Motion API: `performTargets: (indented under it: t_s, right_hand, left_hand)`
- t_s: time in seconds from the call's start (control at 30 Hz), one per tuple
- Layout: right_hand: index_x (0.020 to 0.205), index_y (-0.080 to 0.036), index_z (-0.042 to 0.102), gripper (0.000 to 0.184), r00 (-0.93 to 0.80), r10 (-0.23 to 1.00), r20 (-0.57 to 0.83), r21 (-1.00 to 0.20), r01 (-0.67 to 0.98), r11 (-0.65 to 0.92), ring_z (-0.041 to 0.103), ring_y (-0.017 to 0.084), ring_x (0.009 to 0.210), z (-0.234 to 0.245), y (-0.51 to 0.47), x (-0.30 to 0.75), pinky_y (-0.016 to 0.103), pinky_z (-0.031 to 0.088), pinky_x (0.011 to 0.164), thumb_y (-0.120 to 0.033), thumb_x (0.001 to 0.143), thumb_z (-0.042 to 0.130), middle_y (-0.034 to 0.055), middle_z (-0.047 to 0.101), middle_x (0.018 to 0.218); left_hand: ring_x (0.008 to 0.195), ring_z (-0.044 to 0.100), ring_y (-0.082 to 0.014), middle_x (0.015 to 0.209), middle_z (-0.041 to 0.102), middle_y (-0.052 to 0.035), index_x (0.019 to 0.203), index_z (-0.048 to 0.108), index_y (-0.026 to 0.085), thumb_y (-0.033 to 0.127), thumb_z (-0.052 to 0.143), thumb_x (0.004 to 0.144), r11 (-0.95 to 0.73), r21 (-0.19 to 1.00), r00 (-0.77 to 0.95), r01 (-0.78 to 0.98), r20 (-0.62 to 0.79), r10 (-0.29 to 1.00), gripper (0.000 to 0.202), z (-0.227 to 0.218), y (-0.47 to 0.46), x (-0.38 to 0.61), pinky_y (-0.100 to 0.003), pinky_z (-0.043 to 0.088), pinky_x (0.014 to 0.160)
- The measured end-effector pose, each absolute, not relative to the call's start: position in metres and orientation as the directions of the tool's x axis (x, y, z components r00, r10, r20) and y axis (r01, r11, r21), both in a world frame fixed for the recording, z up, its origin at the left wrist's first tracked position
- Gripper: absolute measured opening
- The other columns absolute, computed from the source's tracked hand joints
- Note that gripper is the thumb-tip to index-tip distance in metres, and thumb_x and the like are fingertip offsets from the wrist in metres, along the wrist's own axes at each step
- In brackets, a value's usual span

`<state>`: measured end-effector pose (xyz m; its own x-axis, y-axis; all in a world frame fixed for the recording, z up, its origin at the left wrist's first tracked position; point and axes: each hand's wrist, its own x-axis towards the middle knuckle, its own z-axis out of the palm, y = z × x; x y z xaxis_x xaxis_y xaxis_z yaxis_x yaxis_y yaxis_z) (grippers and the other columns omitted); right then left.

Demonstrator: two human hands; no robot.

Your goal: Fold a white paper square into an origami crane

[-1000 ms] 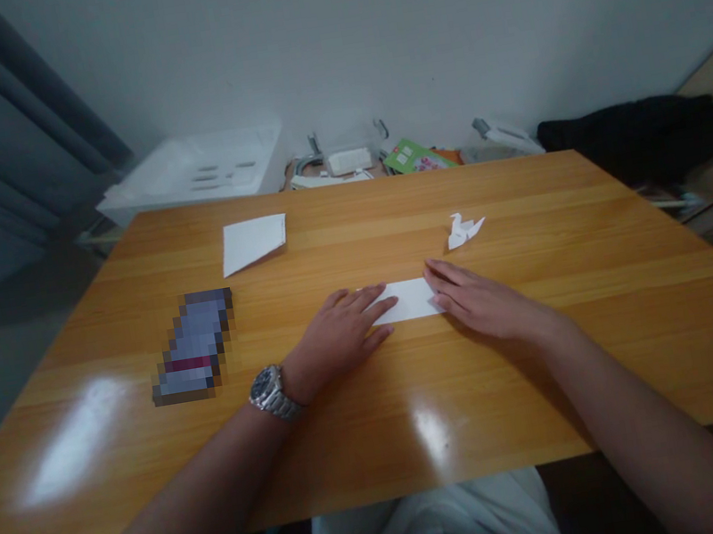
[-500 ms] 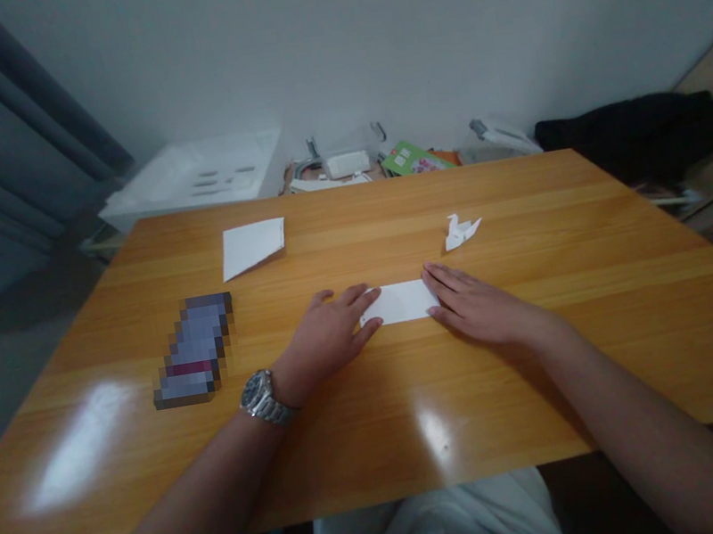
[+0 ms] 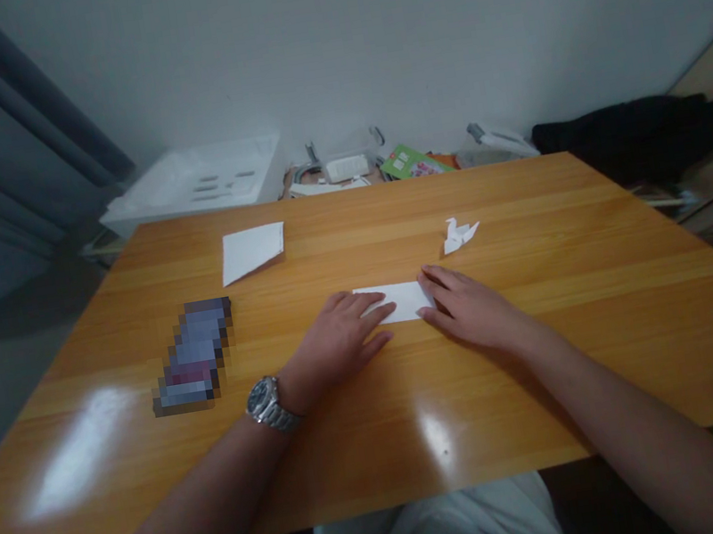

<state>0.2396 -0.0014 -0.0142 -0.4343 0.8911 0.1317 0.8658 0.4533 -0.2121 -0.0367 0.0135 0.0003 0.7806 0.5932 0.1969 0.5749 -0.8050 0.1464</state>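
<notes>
A folded white strip of paper [image 3: 408, 299] lies flat on the wooden table in front of me. My left hand [image 3: 354, 329] rests over its left end with the fingers stretched out and apart, the thumb off the near edge. At the right end, my right hand [image 3: 461, 303] lies with extended fingers, its fingertips and thumb touching the paper's edge. Neither hand wraps around the paper. Beyond my right hand stands a small white origami bird [image 3: 460, 235].
Stacked white paper [image 3: 252, 252] lies at the back left of the table [image 3: 352, 240]. A phone-like slab with a pixelated screen [image 3: 195, 356] is left of my left hand. Behind the table are a white tray [image 3: 194, 180], a green booklet [image 3: 411, 161] and dark cloth [image 3: 634, 137].
My left hand has slid slightly right, its fingers now further over the paper and its thumb lower. My right hand has shifted a little left at the paper's right end.
</notes>
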Motion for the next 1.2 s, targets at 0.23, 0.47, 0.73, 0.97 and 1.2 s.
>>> performTargets:
  t_s: [0.23,0.47,0.73,0.97,1.2]
  right_hand:
    - [0.144,-0.007,0.056,0.057,-0.432,0.893,0.125,-0.209,0.869,0.449,0.048,0.035,0.142,-0.011,0.002,0.239,0.052,0.041,0.117,-0.045,0.103,0.042,0.0244,0.049,0.153]
    - [0.135,-0.019,0.067,0.048,-0.450,0.877,0.169,-0.227,0.848,0.478,0.055,0.033,0.135,-0.007,0.003,0.240,0.054,0.046,0.111,-0.046,0.105,0.041,0.0178,0.056,0.148]
    - [0.133,-0.023,0.069,0.041,-0.637,0.746,0.193,-0.319,0.678,0.662,0.047,0.032,0.143,-0.004,-0.003,0.231,0.056,0.041,0.116,-0.042,0.103,0.049,0.0144,0.052,0.153]
    - [0.136,-0.021,0.066,0.042,-0.691,0.694,0.203,-0.322,0.622,0.714,0.045,0.030,0.145,-0.002,-0.004,0.226,0.054,0.039,0.119,-0.042,0.104,0.049,0.0145,0.052,0.154]
    - [0.142,-0.023,0.060,0.042,-0.590,0.780,0.209,-0.318,0.713,0.625,0.049,0.028,0.142,-0.001,0.001,0.233,0.053,0.042,0.117,-0.037,0.105,0.046,0.0115,0.054,0.153]
  left_hand:
    - [0.139,0.047,-0.0291,0.152,0.050,-0.0127,0.151,0.046,0.025,0.049,0.041,0.105,-0.803,0.124,0.792,0.583,0.136,0.595,0.051,-0.003,0.006,-0.031,-0.048,0.035,0.114]
    - [0.142,0.045,-0.0299,0.150,0.052,-0.0125,0.153,0.043,0.027,0.049,0.038,0.106,-0.761,0.108,0.747,0.639,0.148,0.648,0.052,-0.006,0.010,-0.037,-0.058,0.020,0.122]
    - [0.149,0.036,-0.0325,0.159,0.042,-0.0146,0.153,0.044,0.023,0.049,0.038,0.106,-0.733,0.072,0.719,0.676,0.155,0.678,0.053,-0.007,0.011,-0.039,-0.061,0.018,0.123]
    - [0.148,0.039,-0.0317,0.159,0.041,-0.0170,0.144,0.052,0.017,0.049,0.038,0.107,-0.751,0.120,0.737,0.650,0.142,0.661,0.051,-0.008,0.013,-0.038,-0.057,0.024,0.123]
    - [0.133,0.053,-0.0278,0.138,0.059,-0.0156,0.135,0.056,0.016,0.041,0.052,0.102,-0.814,0.213,0.790,0.540,0.207,0.578,0.041,-0.005,0.019,-0.038,-0.052,0.031,0.123]
